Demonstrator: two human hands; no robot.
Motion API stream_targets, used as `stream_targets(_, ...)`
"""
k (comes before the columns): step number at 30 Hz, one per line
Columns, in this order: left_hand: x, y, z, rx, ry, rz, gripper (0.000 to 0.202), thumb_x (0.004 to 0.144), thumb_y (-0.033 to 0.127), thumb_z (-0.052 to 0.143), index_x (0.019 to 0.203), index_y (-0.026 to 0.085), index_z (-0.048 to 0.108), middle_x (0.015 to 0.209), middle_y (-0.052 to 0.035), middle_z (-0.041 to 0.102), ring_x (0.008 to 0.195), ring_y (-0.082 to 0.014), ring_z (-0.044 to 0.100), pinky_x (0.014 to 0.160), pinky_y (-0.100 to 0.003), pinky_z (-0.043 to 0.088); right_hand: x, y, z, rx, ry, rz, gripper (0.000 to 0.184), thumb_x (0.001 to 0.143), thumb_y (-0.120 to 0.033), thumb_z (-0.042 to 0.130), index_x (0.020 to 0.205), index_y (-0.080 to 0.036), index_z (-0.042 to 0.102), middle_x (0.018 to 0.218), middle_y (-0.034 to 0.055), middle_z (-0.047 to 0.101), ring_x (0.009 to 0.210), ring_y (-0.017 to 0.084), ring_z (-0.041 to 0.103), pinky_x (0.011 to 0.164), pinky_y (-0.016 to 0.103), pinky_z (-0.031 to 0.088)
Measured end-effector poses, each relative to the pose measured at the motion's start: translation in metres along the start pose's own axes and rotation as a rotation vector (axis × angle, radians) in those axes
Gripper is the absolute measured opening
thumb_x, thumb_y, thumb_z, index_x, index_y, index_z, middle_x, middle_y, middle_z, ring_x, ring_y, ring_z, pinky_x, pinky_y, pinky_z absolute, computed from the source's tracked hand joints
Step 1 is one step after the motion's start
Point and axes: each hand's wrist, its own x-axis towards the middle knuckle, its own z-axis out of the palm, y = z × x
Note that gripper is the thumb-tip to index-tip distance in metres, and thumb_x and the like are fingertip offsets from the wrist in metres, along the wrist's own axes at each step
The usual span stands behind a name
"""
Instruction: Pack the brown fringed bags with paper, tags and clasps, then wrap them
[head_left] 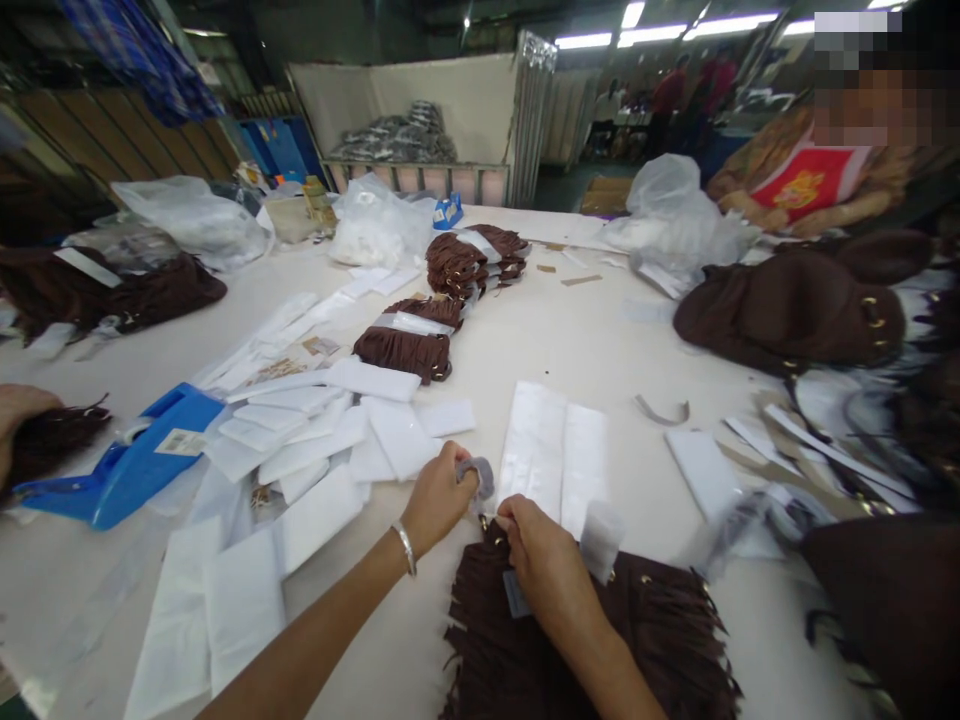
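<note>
A dark brown fringed piece (652, 625), like a flat bag with metal eyelets, lies on the table in front of me. My left hand (446, 495) is closed in a pinch on a curled greyish strip (480, 478) just above its upper left corner. At that corner, fingers of my right hand (544, 560) are pinched together by an eyelet; what they grip is too small to make out. Under my right wrist shows a small grey label (516, 594). Another greyish translucent wrap (601, 540) stands up from the bag's top edge.
White folded sheets (315, 500) are heaped left, beside a blue tape dispenser (154, 455). Banded brown bundles (409, 340) lie farther back. Another person's hand (22, 415) holds brown fringe at far left. Brown bags (795, 310) lie right, near a person in a red apron (806, 175).
</note>
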Motion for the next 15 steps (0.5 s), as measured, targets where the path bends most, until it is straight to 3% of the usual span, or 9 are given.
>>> stream_targets(5,-0.019,-0.001,-0.001,-0.363,0.106,-0.027,0.018,0.085,0.033,0.051,0.099,0.021,0.052,0.073,0.0029,0.066,0.048,-0.0112,0.058,0.049,-0.022,0.044,0.0,0.007,0.0,0.079,-0.02,0.006,0.023,0.088,-0.005,0.036,0.092,-0.019,0.053,0.074,-0.0003,0.059,0.065,0.013,0.055,0.059,0.023,0.035)
stream_targets(15,-0.019,0.003,0.0,-0.356,0.138,-0.048,0.021,0.086,0.036,0.055,0.1,0.021,0.055,0.071,0.003,0.066,0.049,-0.0104,0.058,0.047,-0.021,0.045,0.002,0.008,-0.001,0.062,-0.072,0.033,0.028,0.083,0.003,0.039,0.092,-0.02,0.052,0.081,-0.0011,0.057,0.063,0.012,0.05,0.059,0.024,0.031)
